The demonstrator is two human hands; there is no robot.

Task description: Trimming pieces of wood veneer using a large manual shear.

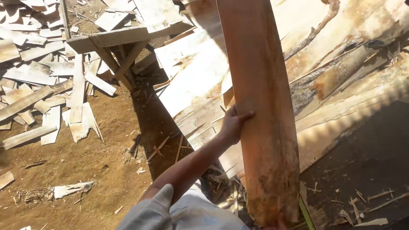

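Observation:
A long reddish-brown sheet of wood veneer (260, 106) runs from the top of the view down to the bottom edge. My left hand (233, 124) grips its left edge about halfway along, thumb lying across the face. My right hand (279, 225) shows only as fingertips at the sheet's lower end, at the bottom of the frame; its grip is mostly hidden. Under the sheet lies a pile of pale veneer sheets (200, 72).
A wooden trestle frame (113, 40) stands at the upper left with scraps on it. Broken pale veneer pieces (47, 93) litter the brown dirt ground (85, 166). A dark shaded surface (366, 162) with splinters lies at the right.

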